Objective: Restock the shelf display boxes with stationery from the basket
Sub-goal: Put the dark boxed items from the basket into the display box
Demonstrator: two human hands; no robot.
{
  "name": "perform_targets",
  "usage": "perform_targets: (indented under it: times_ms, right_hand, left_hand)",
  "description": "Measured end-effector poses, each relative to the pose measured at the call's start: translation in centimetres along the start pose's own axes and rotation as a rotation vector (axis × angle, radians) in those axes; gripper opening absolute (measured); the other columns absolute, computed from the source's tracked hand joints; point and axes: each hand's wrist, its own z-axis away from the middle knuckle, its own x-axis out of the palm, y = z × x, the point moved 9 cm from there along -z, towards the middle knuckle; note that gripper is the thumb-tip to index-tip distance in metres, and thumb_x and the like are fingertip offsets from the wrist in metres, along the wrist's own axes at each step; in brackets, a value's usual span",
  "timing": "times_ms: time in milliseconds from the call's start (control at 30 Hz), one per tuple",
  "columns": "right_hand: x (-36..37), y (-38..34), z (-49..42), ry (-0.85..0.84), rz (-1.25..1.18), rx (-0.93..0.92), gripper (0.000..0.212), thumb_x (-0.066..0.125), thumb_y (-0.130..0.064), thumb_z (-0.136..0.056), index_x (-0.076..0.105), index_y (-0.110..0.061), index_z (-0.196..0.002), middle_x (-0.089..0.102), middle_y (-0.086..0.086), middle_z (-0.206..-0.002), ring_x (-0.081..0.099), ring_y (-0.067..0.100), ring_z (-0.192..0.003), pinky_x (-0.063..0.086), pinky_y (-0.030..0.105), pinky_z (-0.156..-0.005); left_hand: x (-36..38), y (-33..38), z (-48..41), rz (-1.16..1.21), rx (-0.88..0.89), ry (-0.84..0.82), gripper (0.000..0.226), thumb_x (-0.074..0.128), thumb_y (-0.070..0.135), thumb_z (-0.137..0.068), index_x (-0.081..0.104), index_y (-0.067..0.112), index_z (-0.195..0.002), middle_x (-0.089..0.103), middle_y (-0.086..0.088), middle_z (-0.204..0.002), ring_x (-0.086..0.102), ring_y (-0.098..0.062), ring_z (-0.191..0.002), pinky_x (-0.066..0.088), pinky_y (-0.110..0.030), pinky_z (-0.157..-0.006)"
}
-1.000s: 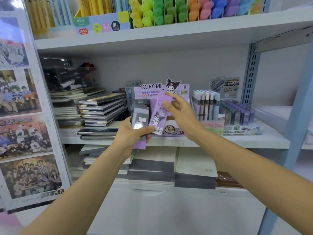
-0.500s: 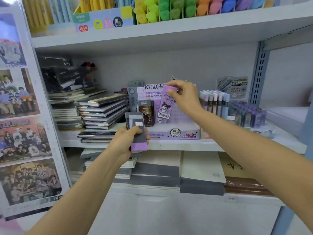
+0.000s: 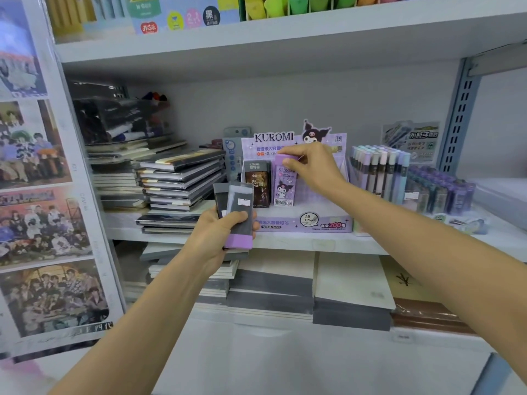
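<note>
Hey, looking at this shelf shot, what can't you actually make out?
All from the head view:
- Basket: outside the frame.
- Stack of packs in the left hand: the front pack and the fingers hide how many there are.
- Kuromi display box: the right hand covers part of its header print and the cap of the Kuromi pack.
- Top-shelf stock: cut off by the upper edge.
- Dark tray: blurred, contents unclear.

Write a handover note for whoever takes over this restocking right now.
Left hand: grips a small stack of flat grey, purple-capped lead packs in front of the white shelf.
Right hand: pinches the top of a purple Kuromi-printed pack, upright in the purple cardboard Kuromi display box, beside a dark brown Ultraman pack.
Done: those two packs stand at the box's left.
Left: release, then slot in the held packs. Basket not in view.
</note>
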Motion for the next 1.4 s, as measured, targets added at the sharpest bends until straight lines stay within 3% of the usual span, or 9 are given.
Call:
perform_targets:
  times_ms: [333, 467, 567, 800, 933, 1033, 1167, 1300, 1400]
  right_hand:
    - [1.0, -0.1, 1.0, 0.05, 0.136, -0.025, 0.021, 0.071, -0.018, -0.086, 0.071, -0.016, -0.106, 0.048, -0.001, -0.099, 0.05, 0.013, -0.091, 0.046, 0.028, -0.081]
    - [1.2, -2.3, 1.1, 0.048, 0.239, -0.156, 0.033, 0.061, -0.018, -0.093, 0.062, -0.016, -0.126, 0.052, 0.001, -0.121, 0.046, 0.015, -0.117, 0.041, 0.029, -0.098]
    - [3.7, -4.0, 1.8, -0.127, 0.305, -0.31, 0.047, 0.053, -0.02, -0.098, 0.044, -0.017, -0.144, 0.044, 0.0, -0.149, 0.036, 0.016, -0.138, 0.026, 0.036, -0.114]
    - [4.6, -2.9, 1.9, -0.141, 0.318, -0.275, 0.044, 0.051, -0.008, -0.096, 0.051, -0.016, -0.139, 0.054, 0.003, -0.141, 0.046, 0.021, -0.132, 0.029, 0.036, -0.113]
    - [5.5, -3.2, 1.7, -0.273, 0.361, -0.256, 0.047, 0.051, -0.009, -0.096, 0.046, -0.016, -0.142, 0.049, 0.003, -0.145, 0.039, 0.021, -0.137, 0.025, 0.036, -0.114]
    - [4.3, -3.8, 2.2, -0.266, 0.158, -0.189, 0.049, 0.053, -0.019, -0.098, 0.04, -0.016, -0.146, 0.039, 0.001, -0.151, 0.03, 0.016, -0.141, 0.023, 0.032, -0.116]
    - [0.7, -3.6, 3.8, -0.01, -0.373, 0.032, 0.037, 0.053, -0.018, -0.098, 0.051, -0.016, -0.135, 0.057, -0.003, -0.127, 0.056, 0.011, -0.116, 0.045, 0.027, -0.101]
    - [2.5, -4.2, 5.7, -0.222, -0.459, 0.114, 0.032, 0.062, -0.014, -0.094, 0.056, -0.013, -0.125, 0.06, 0.0, -0.108, 0.065, 0.019, -0.087, 0.057, 0.03, -0.079]
    - [1.6, -4.1, 6.3, -0.151, -0.549, 0.113, 0.028, 0.062, -0.002, -0.091, 0.059, -0.007, -0.118, 0.061, 0.011, -0.103, 0.065, 0.021, -0.078, 0.059, 0.027, -0.068]
  left_hand:
    - [-0.4, -0.1, -0.1, -0.006, 0.004, -0.01, 0.014, 0.057, 0.001, -0.094, 0.061, 0.008, -0.105, 0.076, -0.008, -0.09, 0.073, -0.019, -0.074, 0.059, -0.027, -0.06]
    - [-0.5, 0.3, -0.1, 0.014, 0.012, -0.005, 0.015, 0.056, 0.001, -0.094, 0.06, 0.006, -0.108, 0.076, -0.009, -0.09, 0.073, -0.02, -0.073, 0.058, -0.027, -0.06]
    - [-0.7, 0.7, -0.2, 0.02, 0.025, 0.014, 0.021, 0.058, 0.002, -0.093, 0.058, 0.003, -0.114, 0.076, -0.011, -0.092, 0.073, -0.021, -0.076, 0.058, -0.028, -0.06]
    - [-1.2, 0.8, 0.1, 0.018, 0.015, 0.007, 0.023, 0.058, 0.002, -0.093, 0.058, 0.003, -0.116, 0.076, -0.01, -0.092, 0.073, -0.021, -0.077, 0.058, -0.028, -0.06]
    - [-1.0, 0.8, 0.3, 0.001, 0.008, 0.012, 0.027, 0.06, 0.003, -0.092, 0.057, 0.0, -0.119, 0.075, -0.012, -0.094, 0.073, -0.022, -0.079, 0.058, -0.028, -0.061]
    - [-0.7, 1.2, 0.7, -0.011, 0.013, -0.001, 0.028, 0.062, 0.004, -0.091, 0.057, 0.002, -0.119, 0.076, -0.011, -0.096, 0.074, -0.023, -0.083, 0.058, -0.027, -0.061]
    - [0.0, 1.6, 1.1, -0.023, 0.023, -0.034, 0.023, 0.065, 0.005, -0.089, 0.06, 0.006, -0.111, 0.076, -0.011, -0.095, 0.074, -0.024, -0.084, 0.058, -0.027, -0.061]
    - [1.8, 1.6, 1.7, -0.06, 0.015, -0.093, 0.025, 0.068, 0.009, -0.087, 0.061, 0.008, -0.111, 0.076, -0.012, -0.095, 0.074, -0.022, -0.08, 0.058, -0.028, -0.059]
    - [1.9, 1.7, 1.8, -0.055, -0.007, -0.04, 0.028, 0.071, 0.014, -0.085, 0.06, 0.008, -0.11, 0.074, -0.015, -0.099, 0.072, -0.03, -0.087, 0.06, -0.033, -0.063]
